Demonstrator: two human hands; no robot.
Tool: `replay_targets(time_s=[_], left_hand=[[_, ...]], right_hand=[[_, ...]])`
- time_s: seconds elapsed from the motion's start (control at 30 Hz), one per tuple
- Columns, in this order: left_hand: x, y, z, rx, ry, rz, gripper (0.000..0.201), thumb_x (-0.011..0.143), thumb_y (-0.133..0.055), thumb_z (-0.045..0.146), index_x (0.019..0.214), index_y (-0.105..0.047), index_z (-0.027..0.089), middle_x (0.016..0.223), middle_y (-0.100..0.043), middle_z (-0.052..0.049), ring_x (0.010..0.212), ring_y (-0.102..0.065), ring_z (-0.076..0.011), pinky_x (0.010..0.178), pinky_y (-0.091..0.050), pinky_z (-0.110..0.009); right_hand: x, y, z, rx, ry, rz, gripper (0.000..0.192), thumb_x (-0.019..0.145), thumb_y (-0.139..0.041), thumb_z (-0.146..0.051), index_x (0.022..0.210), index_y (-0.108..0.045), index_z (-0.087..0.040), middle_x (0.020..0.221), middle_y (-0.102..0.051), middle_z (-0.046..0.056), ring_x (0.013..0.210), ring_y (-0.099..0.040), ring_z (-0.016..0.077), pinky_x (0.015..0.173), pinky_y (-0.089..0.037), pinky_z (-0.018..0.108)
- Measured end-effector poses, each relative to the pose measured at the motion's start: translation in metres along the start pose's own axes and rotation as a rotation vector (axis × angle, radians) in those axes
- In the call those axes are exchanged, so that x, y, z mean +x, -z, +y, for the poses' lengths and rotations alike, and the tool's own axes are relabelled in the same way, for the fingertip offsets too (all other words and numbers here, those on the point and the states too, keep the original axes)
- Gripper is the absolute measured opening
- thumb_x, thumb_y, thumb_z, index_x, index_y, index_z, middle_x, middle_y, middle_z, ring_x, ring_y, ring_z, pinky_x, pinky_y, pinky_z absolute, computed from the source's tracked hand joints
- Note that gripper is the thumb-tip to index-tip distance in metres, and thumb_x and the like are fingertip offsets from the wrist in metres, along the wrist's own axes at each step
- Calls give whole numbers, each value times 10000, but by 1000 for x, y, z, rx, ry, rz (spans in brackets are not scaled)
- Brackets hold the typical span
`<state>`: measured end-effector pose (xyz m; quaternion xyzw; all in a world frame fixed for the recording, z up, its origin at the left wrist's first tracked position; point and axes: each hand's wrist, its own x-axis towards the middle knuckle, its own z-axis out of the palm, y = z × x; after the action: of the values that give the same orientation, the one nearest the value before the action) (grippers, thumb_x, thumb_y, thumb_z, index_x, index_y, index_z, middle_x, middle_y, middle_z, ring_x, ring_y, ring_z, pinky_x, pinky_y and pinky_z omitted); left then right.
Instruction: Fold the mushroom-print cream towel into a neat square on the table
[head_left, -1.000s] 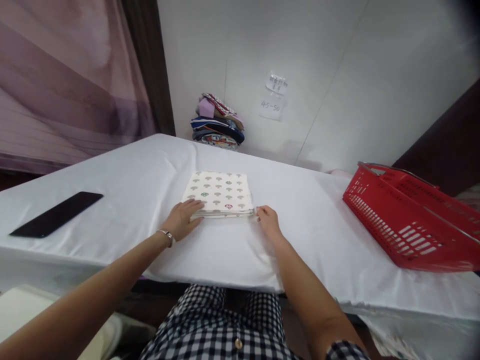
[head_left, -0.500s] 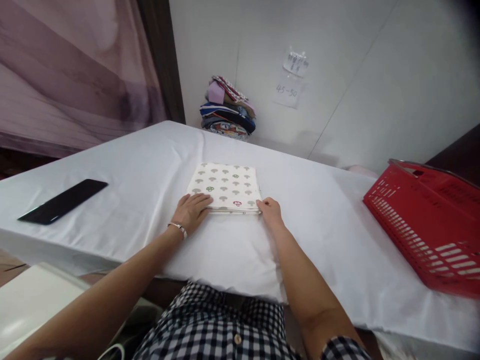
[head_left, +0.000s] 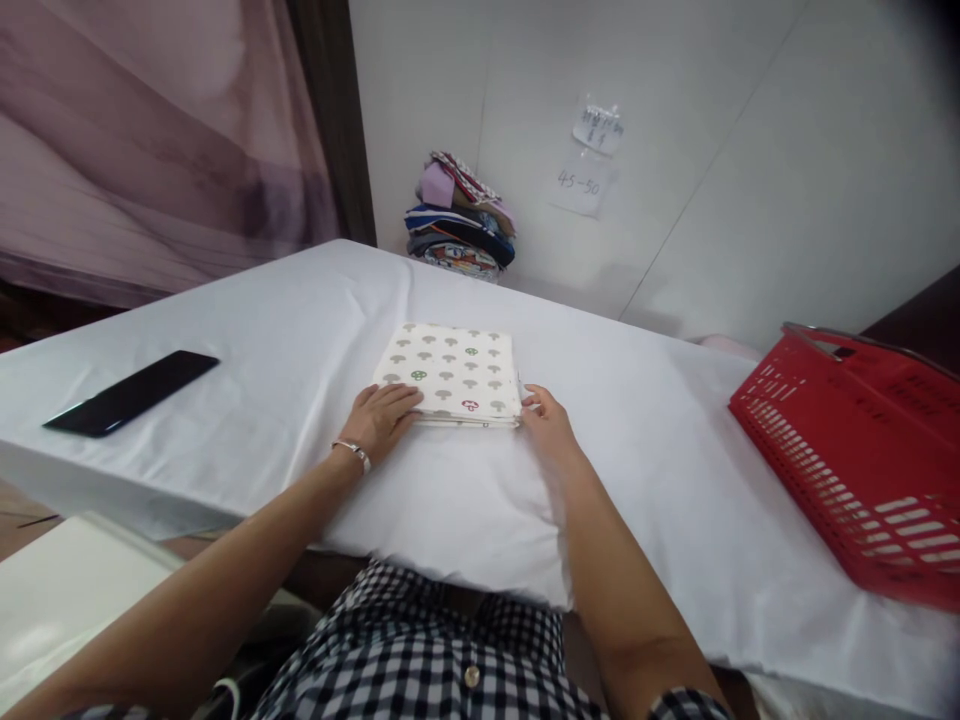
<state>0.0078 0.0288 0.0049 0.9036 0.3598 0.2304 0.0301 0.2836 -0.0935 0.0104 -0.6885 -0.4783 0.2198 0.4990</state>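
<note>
A folded white cloth (head_left: 453,363) printed with grey mushrooms, plus a few green and red ones, lies in a flat square on the table. My left hand (head_left: 381,415) rests flat over its near left corner, fingers stretched out, with a bracelet at the wrist. At the near right corner is my right hand (head_left: 547,418), its fingers slightly bent and apart beside the cloth's edge. Layered folds show along the cloth's near side.
A white-covered table (head_left: 637,480) stands before me. On its left lies a dark flat slab like a phone or tablet (head_left: 135,392); a red plastic basket (head_left: 855,450) sits at right. Folded fabrics (head_left: 459,220) are piled against the wall beneath paper signs (head_left: 583,185).
My right hand has loosened its pinch on the near right corner and its fingers have moved slightly outward. My left hand stays on the cloth. The view has shifted a little.
</note>
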Motion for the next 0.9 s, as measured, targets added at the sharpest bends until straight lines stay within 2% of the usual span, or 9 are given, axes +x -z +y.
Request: replay_targets(time_s=[0.07, 0.13, 0.27, 0.53, 0.73, 0.9], left_hand=[[0, 0, 0, 12, -4, 5, 354, 868, -359, 380, 1135, -571, 287, 1232, -566, -15, 1199, -438, -207, 1034, -233, -427], [1, 1, 0, 13, -6, 9, 356, 873, -350, 383, 1129, -576, 282, 1228, -570, -18, 1191, -445, -208, 1027, -244, -428], [1, 0, -1, -2, -17, 18, 357, 875, -353, 387, 1122, -584, 272, 1215, -580, -26, 1181, -456, -222, 1007, -272, -442], [2, -2, -3, 1, -52, 62, 339, 877, -373, 380, 1109, -593, 265, 1189, -597, -28, 1158, -478, -235, 978, -307, -462], [1, -2, -2, -5, -61, 74, 326, 879, -380, 379, 1103, -594, 279, 1183, -601, -21, 1149, -486, -229, 969, -319, -456], [2, -2, -3, -9, -80, 80, 323, 881, -376, 373, 1093, -600, 276, 1172, -608, -23, 1140, -493, -233, 959, -326, -461]], right_hand=[[-3, 6, -2, -89, 135, -80, 451, 673, -512, -185, 1113, -585, -251, 1016, -580, 6, 660, -505, 95, 610, -421, 221], [-6, 10, -3, -198, 220, -142, 438, 678, -496, -152, 1086, -615, -259, 1054, -568, 7, 710, -518, 101, 692, -432, 238], [-9, 9, -2, -338, 215, -188, 392, 731, -508, -178, 1095, -619, -274, 999, -577, -2, 716, -527, 106, 756, -429, 259], [-9, 1, 2, -415, 284, -129, 310, 812, -467, -202, 1076, -613, -271, 980, -578, -2, 807, -553, 130, 773, -427, 262], [-10, -1, -1, -478, 402, 62, 317, 859, -394, -175, 1093, -592, -257, 1037, -560, 28, 942, -523, 156, 786, -420, 259], [-5, -2, 10, -573, 339, -31, 287, 835, -458, -171, 1030, -635, -284, 921, -588, 8, 902, -527, 160, 742, -427, 259]])
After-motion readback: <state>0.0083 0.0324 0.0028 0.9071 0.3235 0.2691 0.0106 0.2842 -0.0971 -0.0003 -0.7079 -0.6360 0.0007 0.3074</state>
